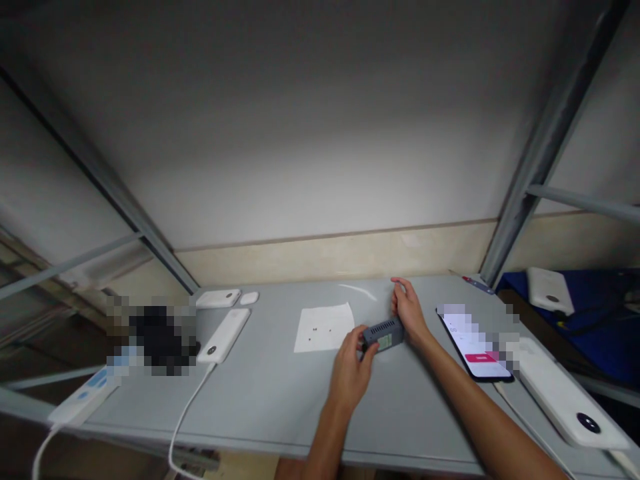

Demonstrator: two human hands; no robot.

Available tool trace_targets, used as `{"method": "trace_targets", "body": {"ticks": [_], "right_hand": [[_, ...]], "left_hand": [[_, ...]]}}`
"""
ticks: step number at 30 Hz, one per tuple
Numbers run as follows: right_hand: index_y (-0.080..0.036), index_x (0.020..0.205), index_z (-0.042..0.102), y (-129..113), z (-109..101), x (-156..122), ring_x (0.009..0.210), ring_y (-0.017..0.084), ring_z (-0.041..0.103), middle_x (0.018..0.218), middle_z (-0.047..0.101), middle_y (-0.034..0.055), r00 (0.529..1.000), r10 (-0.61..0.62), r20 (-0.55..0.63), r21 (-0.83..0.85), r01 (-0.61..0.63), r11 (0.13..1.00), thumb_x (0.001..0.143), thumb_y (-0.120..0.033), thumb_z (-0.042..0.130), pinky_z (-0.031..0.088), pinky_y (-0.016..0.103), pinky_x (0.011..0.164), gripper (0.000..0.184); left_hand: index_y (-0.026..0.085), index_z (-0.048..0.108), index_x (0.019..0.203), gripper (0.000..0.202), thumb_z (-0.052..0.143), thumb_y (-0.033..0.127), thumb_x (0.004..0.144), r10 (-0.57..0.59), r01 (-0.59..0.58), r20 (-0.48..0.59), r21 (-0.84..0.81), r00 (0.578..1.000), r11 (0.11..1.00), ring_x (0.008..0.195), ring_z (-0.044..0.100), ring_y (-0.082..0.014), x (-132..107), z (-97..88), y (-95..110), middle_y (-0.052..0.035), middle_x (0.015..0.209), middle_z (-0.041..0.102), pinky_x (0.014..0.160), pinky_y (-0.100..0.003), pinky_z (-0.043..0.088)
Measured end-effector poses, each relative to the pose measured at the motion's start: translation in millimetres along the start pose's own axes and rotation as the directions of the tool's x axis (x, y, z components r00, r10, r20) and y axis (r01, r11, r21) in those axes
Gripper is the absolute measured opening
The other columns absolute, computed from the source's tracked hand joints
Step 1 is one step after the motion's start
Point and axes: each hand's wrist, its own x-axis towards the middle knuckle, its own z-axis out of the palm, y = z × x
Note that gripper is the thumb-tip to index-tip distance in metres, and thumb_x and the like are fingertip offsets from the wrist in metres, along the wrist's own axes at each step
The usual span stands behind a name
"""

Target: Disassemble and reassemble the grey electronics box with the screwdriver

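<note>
A dark grey box-shaped device (384, 335) with a row of vent slots and a pale green label is held just above the grey tabletop. My left hand (353, 367) grips its left end between thumb and fingers. At the box's right end is my right hand (411, 312), raised with its fingers curled together; anything small between them is too hard to make out. Left of the box lies a white paper sheet (323, 320), with three small dark pieces (315, 329) on it, too tiny to identify.
To the right lie a lit phone (475, 347) and a white power bank (565, 393) with cables. Another white power bank (225, 335), a small white case (249, 298) and a power strip (87, 397) are on the left. Metal posts (520, 193) flank the grey table (270, 387).
</note>
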Motion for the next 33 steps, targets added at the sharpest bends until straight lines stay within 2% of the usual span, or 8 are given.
{"method": "trace_targets", "body": {"ticks": [4, 8, 11, 16, 19, 23, 28, 33], "right_hand": [[-0.019, 0.111, 0.058, 0, 2, -1, 0.040, 0.009, 0.031, 0.054, 0.037, -0.0134, 0.981, 0.176, 0.077, 0.059, -0.180, 0.982, 0.087, -0.058, 0.058, 0.026, 0.020, 0.039, 0.045], [-0.020, 0.108, 0.059, 0, 2, -1, 0.038, 0.008, 0.030, 0.050, 0.035, -0.0143, 0.955, 0.257, 0.147, 0.086, -0.271, 0.959, 0.081, -0.060, 0.063, 0.025, 0.019, 0.038, 0.048], [-0.021, 0.106, 0.060, 1, 1, 1, 0.036, 0.008, 0.029, 0.048, 0.035, -0.0145, 0.945, 0.285, 0.159, 0.096, -0.302, 0.949, 0.077, -0.059, 0.067, 0.024, 0.020, 0.037, 0.048], [-0.021, 0.107, 0.059, -1, -4, 5, 0.039, 0.008, 0.033, 0.052, 0.040, -0.0125, 0.937, 0.309, 0.161, 0.110, -0.328, 0.938, 0.077, -0.056, 0.067, 0.026, 0.020, 0.039, 0.047], [-0.021, 0.110, 0.059, -2, -8, 5, 0.041, 0.008, 0.035, 0.055, 0.041, -0.0113, 0.926, 0.332, 0.180, 0.113, -0.355, 0.928, 0.079, -0.054, 0.064, 0.027, 0.021, 0.042, 0.045], [-0.019, 0.109, 0.060, 0, -9, 2, 0.044, 0.008, 0.038, 0.057, 0.042, -0.0099, 0.906, 0.359, 0.225, 0.064, -0.382, 0.922, 0.080, -0.050, 0.063, 0.026, 0.021, 0.044, 0.042], [-0.018, 0.109, 0.061, 9, -9, 0, 0.044, 0.011, 0.040, 0.055, 0.044, -0.0097, 0.894, 0.366, 0.259, -0.087, -0.356, 0.931, 0.082, -0.049, 0.059, 0.032, 0.024, 0.046, 0.041], [-0.019, 0.113, 0.064, 4, -16, 9, 0.047, 0.014, 0.040, 0.054, 0.045, -0.0085, 0.954, 0.241, 0.181, -0.269, -0.187, 0.945, 0.084, -0.042, 0.057, 0.033, 0.025, 0.049, 0.037]], "left_hand": [[0.024, 0.066, 0.118, 0.026, 0.063, 0.018, 0.093, 0.091, -0.090, -0.038, 0.013, 0.995, 0.996, 0.105, 0.066, -0.0244, -4, -10.1, 2, -0.0083, 0.112, 0.071, 0.097, -0.040, 0.053], [0.023, 0.065, 0.111, 0.037, 0.050, 0.001, 0.086, 0.263, -0.263, 0.051, -0.010, 0.963, 0.965, 0.116, 0.063, -0.0245, -2, -14.0, 6, -0.0084, 0.118, 0.071, 0.106, -0.044, 0.050], [0.023, 0.064, 0.113, 0.040, 0.050, -0.001, 0.084, 0.300, -0.301, 0.103, -0.009, 0.948, 0.954, 0.117, 0.062, -0.0241, -1, -13.2, 10, -0.0080, 0.120, 0.070, 0.106, -0.044, 0.050], [0.023, 0.068, 0.109, 0.024, 0.069, 0.014, 0.086, 0.206, -0.207, 0.103, -0.002, 0.973, 0.978, 0.106, 0.066, -0.0242, -2, -11.4, 15, -0.0059, 0.110, 0.073, 0.097, -0.040, 0.053], [0.023, 0.071, 0.109, 0.026, 0.076, 0.025, 0.084, 0.025, -0.023, 0.038, -0.055, 0.999, 0.998, 0.091, 0.068, -0.0218, -1, -8.2, 11, -0.0038, 0.098, 0.075, 0.086, -0.035, 0.056], [0.019, 0.070, 0.122, 0.034, 0.068, 0.034, 0.091, -0.159, 0.164, 0.045, -0.190, 0.986, 0.968, 0.085, 0.069, -0.0197, 4, -6.0, 1, -0.0047, 0.096, 0.077, 0.082, -0.032, 0.056], [0.023, 0.063, 0.140, 0.044, 0.056, 0.036, 0.098, -0.093, 0.099, 0.107, -0.059, 0.990, 0.993, 0.104, 0.067, -0.0237, 7, -8.2, -3, -0.0099, 0.114, 0.071, 0.102, -0.042, 0.052], [0.023, 0.062, 0.142, 0.047, 0.061, 0.037, 0.097, 0.020, -0.018, 0.157, -0.010, 0.987, 1.000, 0.126, 0.057, -0.0274, 2, -10.1, 5, -0.0128, 0.129, 0.065, 0.116, -0.048, 0.043]]}}
